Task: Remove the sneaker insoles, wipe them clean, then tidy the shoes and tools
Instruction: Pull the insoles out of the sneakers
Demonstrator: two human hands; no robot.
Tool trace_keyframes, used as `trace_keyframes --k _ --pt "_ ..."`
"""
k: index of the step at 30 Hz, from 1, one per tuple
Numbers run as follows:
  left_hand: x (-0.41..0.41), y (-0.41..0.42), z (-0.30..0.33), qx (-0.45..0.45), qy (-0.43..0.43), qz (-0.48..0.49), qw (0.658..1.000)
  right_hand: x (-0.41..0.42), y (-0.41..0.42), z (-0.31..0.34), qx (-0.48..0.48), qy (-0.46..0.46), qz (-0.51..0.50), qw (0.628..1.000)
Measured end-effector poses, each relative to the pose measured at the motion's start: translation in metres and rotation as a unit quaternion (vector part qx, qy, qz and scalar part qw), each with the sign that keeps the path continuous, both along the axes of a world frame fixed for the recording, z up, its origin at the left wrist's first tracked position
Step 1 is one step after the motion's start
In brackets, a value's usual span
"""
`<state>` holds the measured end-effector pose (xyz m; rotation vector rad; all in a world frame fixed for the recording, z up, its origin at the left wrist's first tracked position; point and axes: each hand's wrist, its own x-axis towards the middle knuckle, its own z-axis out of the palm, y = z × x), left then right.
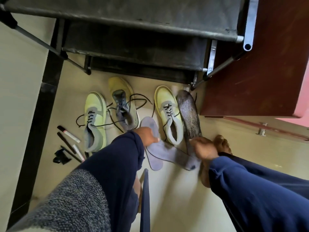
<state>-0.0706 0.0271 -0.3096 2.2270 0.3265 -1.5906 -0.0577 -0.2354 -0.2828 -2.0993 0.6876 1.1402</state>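
Looking down at a beige floor (175,195): three yellow-green sneakers with grey suede-like panels and dark laces are lined up below a black fabric rack (133,30). Left sneaker (95,121) and right sneaker (168,114) are upright; middle sneaker (123,106) is blurred and its tilt can't be judged.

A dark insole (189,114), speckled and worn, is lying just beside the right sneaker, its heel end gripped by the right hand (204,148), fingers curled round it. Motion blur noted on that hand; the exact pinch is unclear.

A flat lavender-grey insole (150,124) lies between the middle and right sneakers; the left hand (147,136) is resting on it, fingertips largely hidden, so grip versus plain press can't be told. Two more lavender insoles (155,158) are overlapped on the floor below, one with a dark smudge at its end.

Several black-and-white pens (70,136) and a crumpled black scrap (61,157) are seen left of the sneakers. Both arms are covered by navy sleeves (117,161); a brown cabinet door (260,64) is cut off at the right.
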Motion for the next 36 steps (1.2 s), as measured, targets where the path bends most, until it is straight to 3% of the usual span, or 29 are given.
trace_keyframes --k 2,6,8,13,19,21,24,30,36 --pt "0.004 -0.006 0.011 -0.027 -0.029 0.023 0.999 -0.004 0.016 -0.002 0.035 0.009 0.061 0.997" --pt "0.018 -0.021 0.019 -0.065 -0.085 0.128 0.986 -0.010 0.035 -0.015 0.112 0.009 0.078 0.991" --pt "0.020 -0.024 0.018 -0.057 -0.083 0.117 0.988 -0.011 0.045 -0.011 0.122 0.010 0.112 0.986" --pt "0.002 -0.013 -0.012 0.044 -0.088 0.129 0.987 -0.007 0.053 -0.021 0.121 0.003 0.177 0.977" --pt "-0.032 -0.007 -0.049 0.119 -0.022 0.168 0.978 0.004 0.057 -0.039 0.030 -0.060 0.180 0.981" --pt "-0.036 -0.012 -0.054 0.140 -0.038 0.169 0.975 0.005 0.057 -0.045 0.025 -0.049 0.182 0.982" --pt "-0.040 -0.031 -0.054 0.170 -0.072 0.251 0.950 0.010 0.057 -0.051 0.026 -0.045 0.215 0.975" --pt "-0.057 -0.053 -0.057 0.137 -0.116 0.274 0.945 0.011 0.057 -0.056 0.017 -0.040 0.213 0.976" --pt "-0.054 -0.033 -0.057 0.041 0.004 0.185 0.982 0.008 0.053 -0.046 0.057 -0.022 0.169 0.984"
